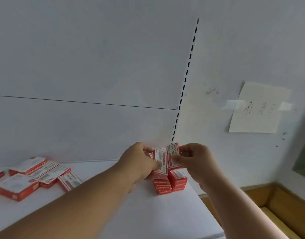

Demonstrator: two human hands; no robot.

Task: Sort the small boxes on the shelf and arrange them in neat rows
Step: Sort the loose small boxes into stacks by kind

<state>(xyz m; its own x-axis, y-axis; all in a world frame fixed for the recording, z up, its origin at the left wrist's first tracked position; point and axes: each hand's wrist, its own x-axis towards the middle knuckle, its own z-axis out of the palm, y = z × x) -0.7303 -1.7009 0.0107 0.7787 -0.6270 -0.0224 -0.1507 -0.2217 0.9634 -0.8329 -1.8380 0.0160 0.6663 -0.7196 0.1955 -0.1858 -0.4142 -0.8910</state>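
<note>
Two stacks of small red-and-white boxes stand side by side at the back right corner of the white shelf. My left hand grips a small box held upright above the left stack. Right beside it, my right hand pinches another small box, also upright, above the right stack. The two held boxes nearly touch. Several more small boxes lie jumbled on the shelf's left part.
The white back panel rises behind the shelf, with a slotted upright rail at its right end. A taped paper note hangs on the wall to the right. An open cardboard carton sits below the shelf's right edge.
</note>
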